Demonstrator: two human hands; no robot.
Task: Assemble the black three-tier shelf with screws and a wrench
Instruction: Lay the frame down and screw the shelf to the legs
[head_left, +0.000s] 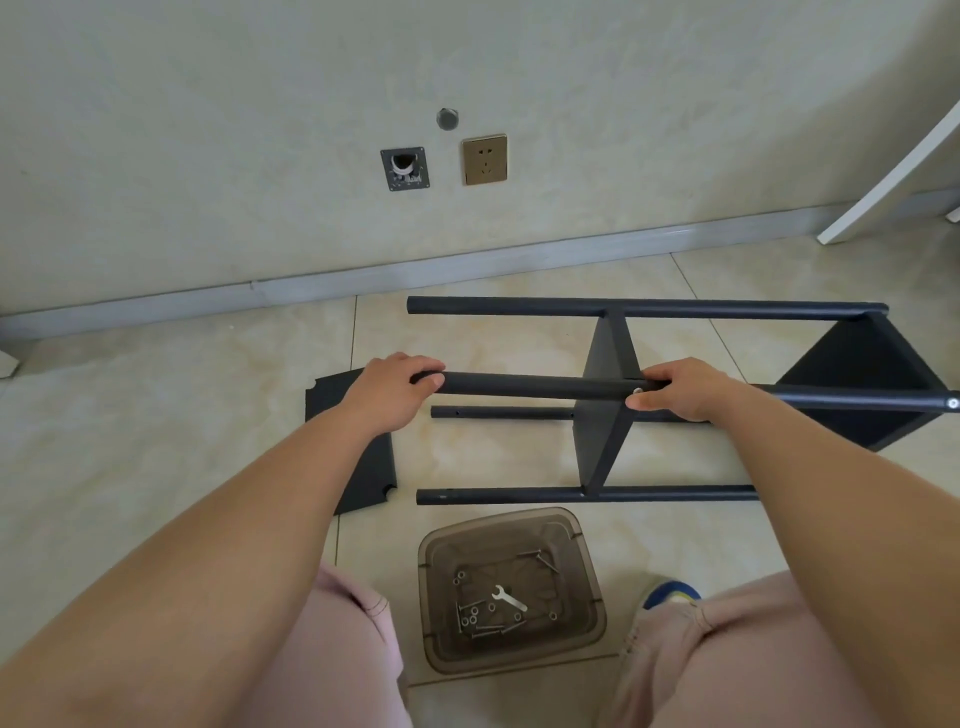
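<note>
The black shelf frame lies on its side on the floor, with two panels fixed between its poles. My left hand grips the free left end of the upper near pole. My right hand pinches the same pole at the middle panel's joint, where a silver screw shows between fingers and thumb. A third loose black panel lies flat on the floor under my left forearm. A small silver wrench rests in the tray among several screws and washers.
The brown translucent tray sits on the tiled floor between my knees. The wall with a socket plate runs close behind the frame. A white board leans at the far right. My shoe is beside the tray.
</note>
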